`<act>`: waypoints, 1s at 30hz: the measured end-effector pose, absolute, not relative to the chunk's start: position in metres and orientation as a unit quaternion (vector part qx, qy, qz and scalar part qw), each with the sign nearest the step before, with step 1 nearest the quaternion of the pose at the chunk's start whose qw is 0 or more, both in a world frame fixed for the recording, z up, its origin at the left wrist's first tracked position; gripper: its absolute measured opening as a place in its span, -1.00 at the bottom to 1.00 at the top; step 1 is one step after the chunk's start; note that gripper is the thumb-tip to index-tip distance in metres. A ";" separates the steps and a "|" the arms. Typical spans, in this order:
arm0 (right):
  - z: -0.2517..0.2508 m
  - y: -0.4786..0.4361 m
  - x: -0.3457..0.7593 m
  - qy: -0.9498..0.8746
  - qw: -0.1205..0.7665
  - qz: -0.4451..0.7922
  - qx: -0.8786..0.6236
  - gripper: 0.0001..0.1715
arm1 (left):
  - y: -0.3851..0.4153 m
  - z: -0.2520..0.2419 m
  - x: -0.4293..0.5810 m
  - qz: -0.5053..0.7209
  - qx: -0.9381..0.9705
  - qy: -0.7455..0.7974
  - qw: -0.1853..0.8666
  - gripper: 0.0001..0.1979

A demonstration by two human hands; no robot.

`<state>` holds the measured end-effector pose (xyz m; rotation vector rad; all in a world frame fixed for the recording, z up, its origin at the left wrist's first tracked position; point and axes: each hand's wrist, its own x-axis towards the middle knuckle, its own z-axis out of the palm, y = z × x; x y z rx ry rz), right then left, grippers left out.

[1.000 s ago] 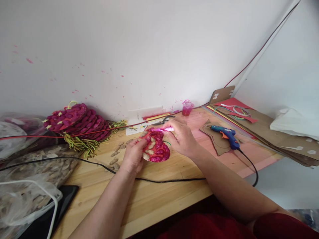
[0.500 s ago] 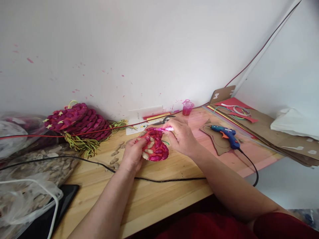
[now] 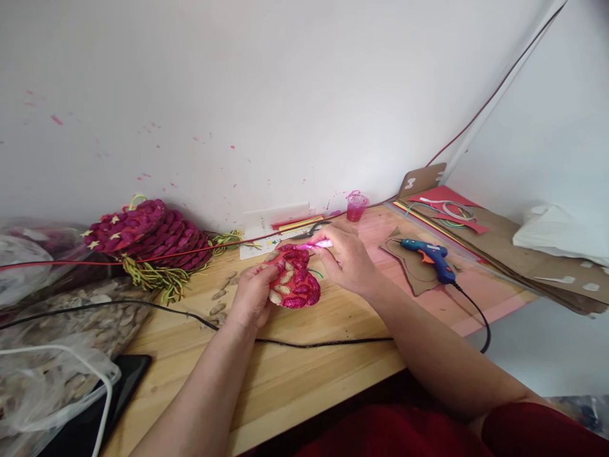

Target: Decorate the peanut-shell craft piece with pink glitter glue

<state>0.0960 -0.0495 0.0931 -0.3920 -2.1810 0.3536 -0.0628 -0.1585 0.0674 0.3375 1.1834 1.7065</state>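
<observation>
My left hand [image 3: 254, 292] grips the left edge of a red craft piece covered with peanuts [image 3: 301, 293], holding it up over the wooden table. Most of the peanuts on it are painted shiny magenta; several near my left thumb are bare tan. My right hand [image 3: 346, 259] is closed on a thin white-and-pink paintbrush [image 3: 324, 244]. The brush's magenta end meets the top edge of the piece. Behind my right hand stands a clear plastic cup of magenta paint [image 3: 356, 207]. Several loose peanuts [image 3: 219, 308] lie left of the piece.
Finished magenta peanut pieces with yellow fringes [image 3: 157, 235] are stacked at the left. A bag of peanuts [image 3: 90, 324] sits nearer. A blue glue gun [image 3: 431, 257] rests on cut cardboard [image 3: 404, 270] at the right. A black cable [image 3: 323, 344] crosses the table; scissors [image 3: 316, 227] lie behind.
Both hands keep their holds, and the brush stays at the top edge of the peanut piece. The whole view has shifted slightly; otherwise little differs.
</observation>
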 end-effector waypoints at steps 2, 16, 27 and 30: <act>0.092 -0.050 0.096 -0.875 0.435 0.141 -0.159 -0.90 | -0.158 0.066 -0.064 0.701 0.142 0.497 0.492 -0.78; 0.092 -0.055 0.091 -0.872 0.451 0.160 -0.100 -0.86 | -0.160 0.064 -0.060 0.680 0.180 0.523 0.480 -0.67; 0.089 -0.057 0.091 -0.880 0.438 0.146 -0.116 -0.91 | -0.160 0.059 -0.061 0.684 0.186 0.545 0.448 -0.69; 0.088 -0.056 0.091 -0.880 0.442 0.142 -0.104 -0.90 | -0.160 0.055 -0.061 0.676 0.211 0.551 0.441 -0.66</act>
